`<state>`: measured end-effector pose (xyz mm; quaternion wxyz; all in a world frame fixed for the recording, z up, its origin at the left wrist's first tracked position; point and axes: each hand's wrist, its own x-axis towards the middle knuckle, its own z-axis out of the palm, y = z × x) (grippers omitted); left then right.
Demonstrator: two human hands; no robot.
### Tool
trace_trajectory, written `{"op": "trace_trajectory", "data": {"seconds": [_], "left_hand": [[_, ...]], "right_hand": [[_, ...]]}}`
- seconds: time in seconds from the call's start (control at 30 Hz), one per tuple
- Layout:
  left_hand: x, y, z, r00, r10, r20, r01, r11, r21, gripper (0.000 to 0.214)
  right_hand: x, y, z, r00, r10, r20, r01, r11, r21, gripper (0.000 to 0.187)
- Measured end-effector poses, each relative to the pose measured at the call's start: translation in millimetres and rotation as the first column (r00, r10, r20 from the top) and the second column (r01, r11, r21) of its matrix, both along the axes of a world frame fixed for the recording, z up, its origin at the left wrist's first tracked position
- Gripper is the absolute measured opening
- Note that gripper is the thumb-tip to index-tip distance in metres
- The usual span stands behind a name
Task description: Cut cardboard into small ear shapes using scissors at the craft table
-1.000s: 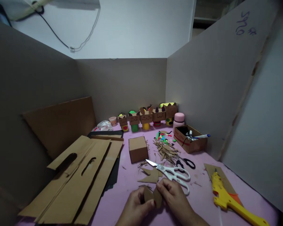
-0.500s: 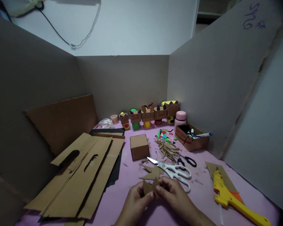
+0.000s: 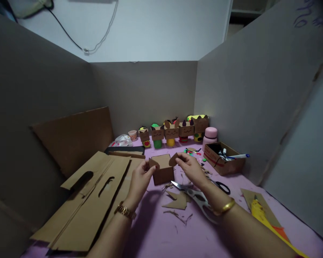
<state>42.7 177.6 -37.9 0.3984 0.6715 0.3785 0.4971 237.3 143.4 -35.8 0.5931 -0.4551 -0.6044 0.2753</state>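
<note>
Between thumb and fingers, my left hand [image 3: 140, 177] pinches a small cardboard ear-shaped piece [image 3: 153, 163] at the left front top of a small cardboard box [image 3: 163, 176]. On the box's right side, my right hand [image 3: 190, 167] pinches a second ear-shaped piece [image 3: 173, 159]. Whether the pieces touch the box I cannot tell. White-handled scissors [image 3: 196, 196] lie open under my right forearm, which hides part of them. Cardboard offcuts [image 3: 177, 201] are beside the blades.
Flattened cardboard sheets [image 3: 94, 204] cover the left side. Several cardboard-headed figures [image 3: 171, 132] line the back beside a pink bottle [image 3: 210, 135]. An open box of pens [image 3: 224, 161] stands right, black scissors [image 3: 223, 187] near it. A yellow glue gun [image 3: 261, 213] lies at the right.
Both hands have moved forward from the near table to the small box. The cardboard pieces, held close together before, are now apart, one in each hand. The view has shifted slightly.
</note>
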Motion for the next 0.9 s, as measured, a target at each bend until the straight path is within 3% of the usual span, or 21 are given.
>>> {"op": "trace_trajectory", "data": {"seconds": [0.1, 0.23, 0.43, 0.9], "left_hand": [[5.5, 20.8, -2.6, 0.999, 0.011, -0.033, -0.01, 0.999, 0.051, 0.017], [9.1, 35.5, -18.5, 0.999, -0.012, -0.036, 0.015, 0.997, 0.076, 0.023], [7.4, 38.0, -34.8, 1.0, 0.003, -0.027, -0.001, 0.996, 0.087, 0.032], [7.2, 37.2, -46.2, 0.998, 0.047, -0.051, -0.041, 0.992, 0.117, 0.04]], "right_hand": [[-6.0, 29.1, -8.2, 1.0, 0.002, 0.011, -0.002, 0.999, 0.036, 0.016], [-12.2, 44.2, -24.1, 0.999, -0.011, 0.036, 0.009, 0.999, 0.045, 0.017], [-13.4, 41.3, -36.2, 0.996, -0.03, 0.081, 0.027, 0.999, 0.031, 0.027], [-14.3, 35.9, -46.4, 0.997, -0.078, 0.025, 0.076, 0.995, 0.065, 0.029]]}}
